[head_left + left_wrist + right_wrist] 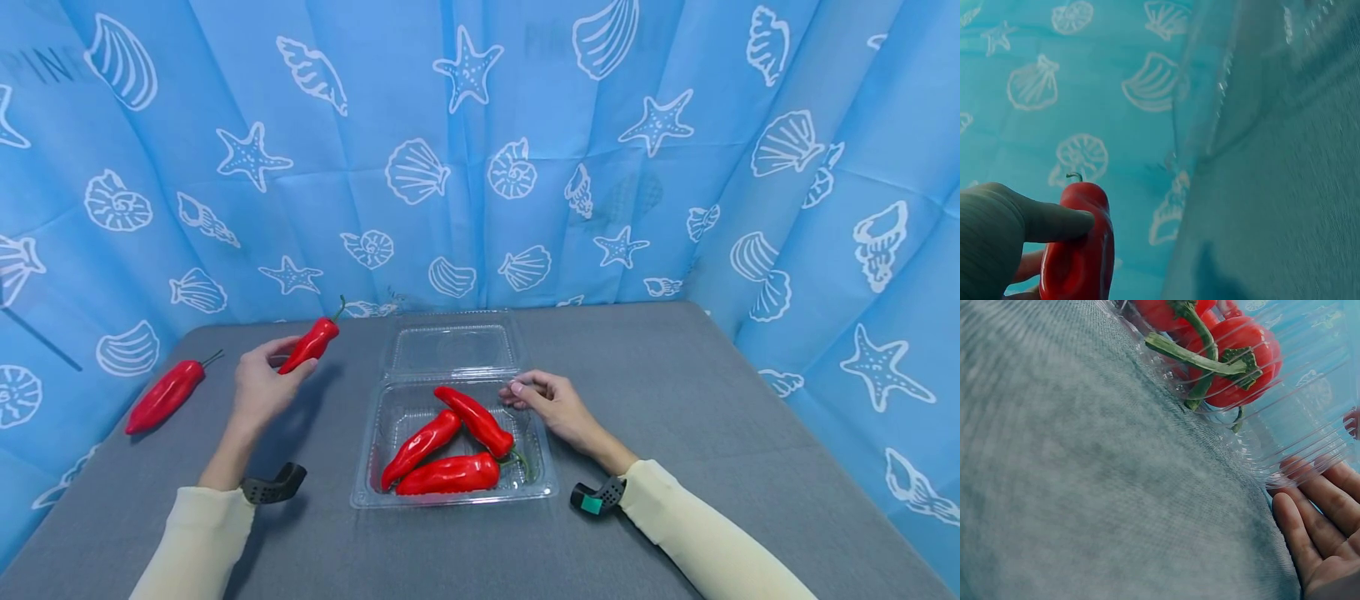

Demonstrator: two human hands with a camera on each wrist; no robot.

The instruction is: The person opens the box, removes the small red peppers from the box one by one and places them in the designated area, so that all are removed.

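My left hand point(262, 385) holds a red pepper point(313, 340) above the table, thumb on one side and fingers on the other. Its green stem points up and away; in the left wrist view the thumb presses the glossy side of this pepper point(1082, 250). At the upper right side of a clear plastic clamshell box point(360, 475) is my right hand point(551, 406). Its fingers point(1325, 494) are fairly straight against the box's wall in the right wrist view. Inside the box lie three red peppers point(450, 475), partly overlapping, with green stems point(1210, 362) toward the right side.
Another red pepper point(167, 397) lies at the table's left edge, stem pointing away. The box's clear lid point(453, 346) is folded back flat behind it. A grey cloth covers the table point(645, 367). Blue curtains point(480, 208) with white seashell prints hang close behind and along both sides.
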